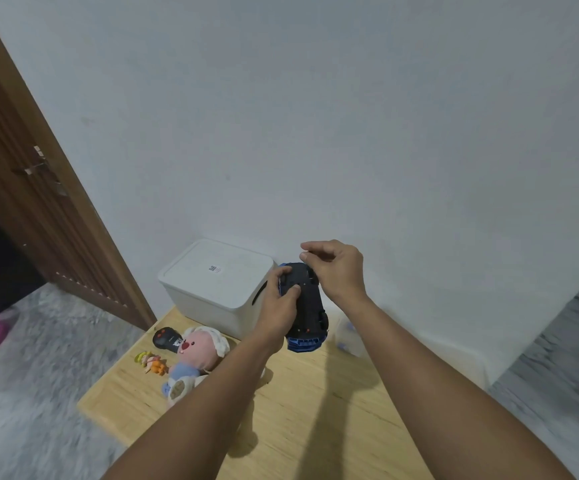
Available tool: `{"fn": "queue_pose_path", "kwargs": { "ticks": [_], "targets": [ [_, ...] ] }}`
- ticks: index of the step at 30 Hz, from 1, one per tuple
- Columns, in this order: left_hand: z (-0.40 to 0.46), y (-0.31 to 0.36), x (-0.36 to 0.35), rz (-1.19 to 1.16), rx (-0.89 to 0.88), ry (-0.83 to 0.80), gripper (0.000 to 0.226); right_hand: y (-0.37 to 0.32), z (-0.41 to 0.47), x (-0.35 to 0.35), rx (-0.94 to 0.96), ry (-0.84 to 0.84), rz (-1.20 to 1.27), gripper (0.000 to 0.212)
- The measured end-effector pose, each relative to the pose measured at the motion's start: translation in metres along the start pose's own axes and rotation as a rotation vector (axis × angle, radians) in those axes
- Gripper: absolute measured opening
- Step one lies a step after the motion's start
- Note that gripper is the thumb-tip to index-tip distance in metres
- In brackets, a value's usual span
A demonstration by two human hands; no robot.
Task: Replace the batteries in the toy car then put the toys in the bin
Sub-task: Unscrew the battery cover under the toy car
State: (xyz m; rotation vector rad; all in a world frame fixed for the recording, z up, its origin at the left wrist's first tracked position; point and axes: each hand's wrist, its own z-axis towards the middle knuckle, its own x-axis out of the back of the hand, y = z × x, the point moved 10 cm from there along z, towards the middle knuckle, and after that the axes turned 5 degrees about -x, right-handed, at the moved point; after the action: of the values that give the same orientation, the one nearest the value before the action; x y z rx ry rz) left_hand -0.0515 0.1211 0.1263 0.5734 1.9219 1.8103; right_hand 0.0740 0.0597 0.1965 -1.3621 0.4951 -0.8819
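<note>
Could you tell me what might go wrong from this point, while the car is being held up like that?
1. The left hand alone grips the blue toy car, underside up, above the wooden table; pushing with the right hand at its far end could make it slip and drop.
2. Any small part freed there could fall and roll off the table onto the grey carpet.
3. The white bin has its lid on, so the toys cannot go in yet.
</note>
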Motion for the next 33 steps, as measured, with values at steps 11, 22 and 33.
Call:
{"fn": "queue_pose_path", "kwargs": {
  "ticks": [11, 22, 33],
  "targets": [
    [0.0004, -0.0025, 0.0039, -0.040, 0.058, 0.055, 0.037, 0.0028, -0.0004, 0.0036, 0.016, 0.013, -0.027, 0.014],
    [0.0021, -0.0023, 0.0051, 0.001, 0.001, 0.048, 0.036, 0.0035, -0.0004, 0.0031, 0.033, 0.010, -0.083, 0.020],
    [0.0033, -0.0049, 0.0055, 0.024, -0.035, 0.062, 0.025, 0.0020, -0.0051, 0.0027, 0.031, 0.034, -0.034, 0.017]
  ]
}}
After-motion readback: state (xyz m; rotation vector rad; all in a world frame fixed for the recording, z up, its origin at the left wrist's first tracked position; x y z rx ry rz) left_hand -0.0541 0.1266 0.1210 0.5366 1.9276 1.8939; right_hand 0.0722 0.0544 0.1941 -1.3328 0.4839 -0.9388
